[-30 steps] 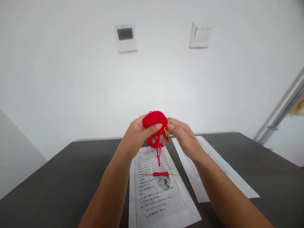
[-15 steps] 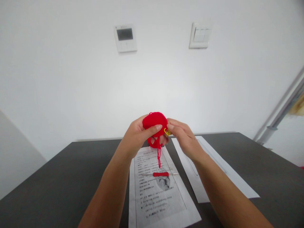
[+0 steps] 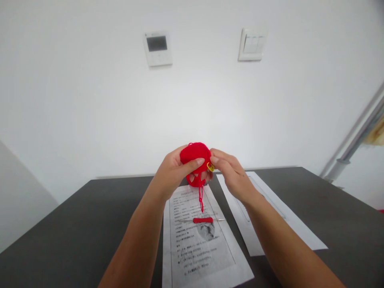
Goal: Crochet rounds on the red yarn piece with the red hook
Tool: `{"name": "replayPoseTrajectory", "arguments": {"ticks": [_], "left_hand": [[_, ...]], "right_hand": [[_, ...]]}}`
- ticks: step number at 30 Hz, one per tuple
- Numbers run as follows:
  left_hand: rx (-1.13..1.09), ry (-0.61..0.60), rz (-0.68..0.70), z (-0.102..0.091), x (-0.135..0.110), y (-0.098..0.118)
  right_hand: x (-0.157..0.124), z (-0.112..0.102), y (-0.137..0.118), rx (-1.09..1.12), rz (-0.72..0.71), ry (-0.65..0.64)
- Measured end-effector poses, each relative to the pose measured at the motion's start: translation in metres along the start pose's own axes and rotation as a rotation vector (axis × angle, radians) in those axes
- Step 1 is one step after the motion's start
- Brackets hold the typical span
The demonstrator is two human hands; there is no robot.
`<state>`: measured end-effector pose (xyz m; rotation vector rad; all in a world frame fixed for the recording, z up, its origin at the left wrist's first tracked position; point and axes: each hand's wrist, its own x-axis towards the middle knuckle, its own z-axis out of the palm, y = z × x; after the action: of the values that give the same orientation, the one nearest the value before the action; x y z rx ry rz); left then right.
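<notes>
My left hand point(image 3: 172, 172) grips a round red crochet piece point(image 3: 195, 153), its thumb lying across the front. At the right edge of the piece, my right hand point(image 3: 229, 170) pinches the rim with thumb and forefinger. A yellow stitch marker point(image 3: 210, 167) hangs from the edge beside the right thumb. Loops of red yarn point(image 3: 201, 198) dangle below the piece. Behind and under it shows more red yarn point(image 3: 195, 182), partly hidden by the fingers. A crochet hook with a red grip point(image 3: 203, 220) lies crosswise on a printed sheet point(image 3: 207, 256).
The dark table point(image 3: 99, 224) meets a white wall behind. A second paper sheet point(image 3: 264, 212) lies partly beneath my right forearm. On the wall are a panel with a small screen point(image 3: 158, 49) and a light switch point(image 3: 251, 45). A grey pipe point(image 3: 354, 136) runs at the right.
Almost nothing differs. The red crochet piece and the stitch marker have shifted very slightly; both hands keep the same hold.
</notes>
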<state>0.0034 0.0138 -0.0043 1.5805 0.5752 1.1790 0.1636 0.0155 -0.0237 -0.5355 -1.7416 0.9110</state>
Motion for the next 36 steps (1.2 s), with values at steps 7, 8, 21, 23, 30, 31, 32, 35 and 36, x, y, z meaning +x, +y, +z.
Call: {"name": "replayPoseTrajectory", "arguments": {"ticks": [7,8,21,23,30,31,32,35,36], "left_hand": [[0.008,-0.013,0.009,-0.0002,-0.0004,0.0003],[0.011,-0.014,0.006,-0.0005,-0.0004,0.0003],[0.049,-0.043,-0.006,-0.0019,-0.0014,0.0027],[0.042,-0.046,-0.009,-0.0026,-0.0013,0.0019],[0.093,-0.01,0.001,-0.0056,-0.0014,-0.0016],[0.099,-0.009,0.0,-0.0059,-0.0014,-0.002],[0.103,-0.008,0.001,-0.0061,-0.0015,-0.0022],[0.111,-0.006,0.004,-0.0064,-0.0015,-0.0026],[0.112,-0.005,0.004,-0.0065,-0.0015,-0.0026]], "right_hand": [[-0.0001,0.0,0.0002,-0.02,0.003,0.006],[-0.0003,0.0,0.0002,-0.022,0.004,0.008],[-0.0009,0.0001,-0.0004,-0.023,0.003,0.009],[-0.0009,0.0,0.0,-0.023,0.003,0.009],[-0.0009,-0.0012,0.0012,-0.05,-0.009,0.017],[-0.0009,-0.0012,0.0011,-0.053,-0.013,0.016],[-0.0009,-0.0012,0.001,-0.055,-0.017,0.014],[-0.0009,-0.0008,0.0001,-0.063,-0.028,0.016],[-0.001,-0.0007,-0.0002,-0.066,-0.029,0.02]]}}
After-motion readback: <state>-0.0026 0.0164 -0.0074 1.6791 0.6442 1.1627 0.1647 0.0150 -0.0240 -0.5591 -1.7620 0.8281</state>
